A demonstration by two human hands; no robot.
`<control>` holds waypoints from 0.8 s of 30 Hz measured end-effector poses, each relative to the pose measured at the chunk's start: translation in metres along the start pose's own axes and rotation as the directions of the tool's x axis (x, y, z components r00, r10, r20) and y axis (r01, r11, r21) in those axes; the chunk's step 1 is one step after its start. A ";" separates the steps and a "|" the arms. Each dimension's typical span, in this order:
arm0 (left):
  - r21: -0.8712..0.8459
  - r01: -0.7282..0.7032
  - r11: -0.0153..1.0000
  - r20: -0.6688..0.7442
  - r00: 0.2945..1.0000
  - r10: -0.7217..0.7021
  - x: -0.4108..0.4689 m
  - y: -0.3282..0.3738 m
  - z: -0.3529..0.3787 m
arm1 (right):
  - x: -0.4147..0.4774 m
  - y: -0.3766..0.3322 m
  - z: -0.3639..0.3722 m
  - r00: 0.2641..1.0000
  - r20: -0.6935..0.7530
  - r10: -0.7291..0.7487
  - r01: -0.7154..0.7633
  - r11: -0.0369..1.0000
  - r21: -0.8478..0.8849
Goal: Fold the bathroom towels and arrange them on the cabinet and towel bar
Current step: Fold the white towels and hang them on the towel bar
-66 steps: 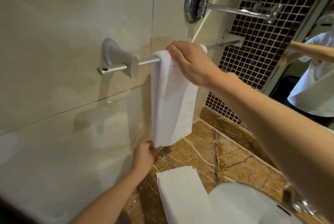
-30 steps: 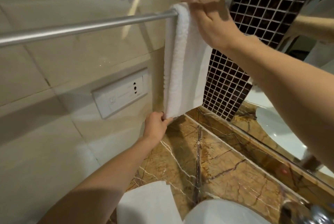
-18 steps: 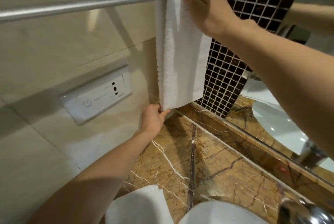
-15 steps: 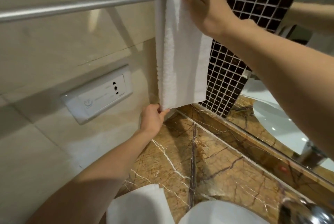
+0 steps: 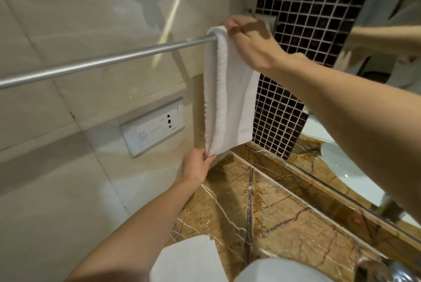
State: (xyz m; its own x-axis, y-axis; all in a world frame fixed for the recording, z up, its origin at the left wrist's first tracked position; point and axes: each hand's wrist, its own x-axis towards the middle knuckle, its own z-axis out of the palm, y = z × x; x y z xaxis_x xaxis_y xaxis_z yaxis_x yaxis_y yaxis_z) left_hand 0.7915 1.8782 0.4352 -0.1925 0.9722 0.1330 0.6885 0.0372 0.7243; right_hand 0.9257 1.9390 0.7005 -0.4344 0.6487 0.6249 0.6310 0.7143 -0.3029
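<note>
Pinching the bottom corner of the hanging towel [image 5: 230, 97], your left hand [image 5: 195, 166] pulls it straight while your right hand [image 5: 251, 41] grips its fold over the towel bar [image 5: 102, 63]. Another folded towel [image 5: 189, 261] lies at the counter's [image 5: 284, 220] near edge.

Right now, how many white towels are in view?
2. One towel hangs over the towel bar, held by the right hand and left hand. One folded towel lies on the marble counter, partly cropped.
</note>
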 end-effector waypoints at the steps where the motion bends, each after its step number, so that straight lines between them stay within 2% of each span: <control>1: 0.008 0.007 1.000 0.006 1.000 -0.007 -0.001 0.000 -0.002 | -0.001 -0.001 0.000 1.000 0.005 -0.009 0.009 1.000 0.004; 4: 0.024 0.018 1.000 0.018 1.000 -0.019 -0.001 -0.001 -0.006 | -0.002 -0.003 -0.002 0.999 0.035 -0.001 0.001 1.000 0.003; 7: 0.062 0.036 0.997 0.031 0.999 -0.038 0.000 -0.004 -0.011 | -0.004 -0.004 0.000 0.998 0.059 0.020 -0.015 0.996 -0.089; 11: 0.027 0.056 0.998 0.024 0.998 -0.056 -0.009 -0.011 -0.017 | -0.028 -0.008 0.006 0.995 -0.088 0.037 -0.048 0.990 -0.133; 13: 0.002 0.057 0.998 0.021 0.998 -0.057 -0.017 -0.013 -0.022 | -0.044 -0.010 0.011 0.995 -0.083 0.059 -0.074 0.979 -0.188; 19: 0.009 0.038 0.999 -0.005 0.999 -0.038 -0.056 -0.013 -0.043 | -0.106 -0.027 0.019 0.982 0.096 0.160 -0.135 0.965 -0.227; 24: 0.063 0.009 0.998 -0.041 0.999 -0.007 -0.106 -0.010 -0.070 | -0.175 -0.062 0.023 0.912 0.286 0.293 -0.229 0.944 -0.238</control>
State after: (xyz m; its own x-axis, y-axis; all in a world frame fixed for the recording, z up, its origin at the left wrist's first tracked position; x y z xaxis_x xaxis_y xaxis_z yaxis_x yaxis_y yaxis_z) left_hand 0.7562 1.7583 0.4614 -0.2256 0.9617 0.1557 0.7295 0.0608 0.6813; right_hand 0.9477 1.7876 0.5937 -0.3950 0.8763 0.2758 0.8480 0.4633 -0.2573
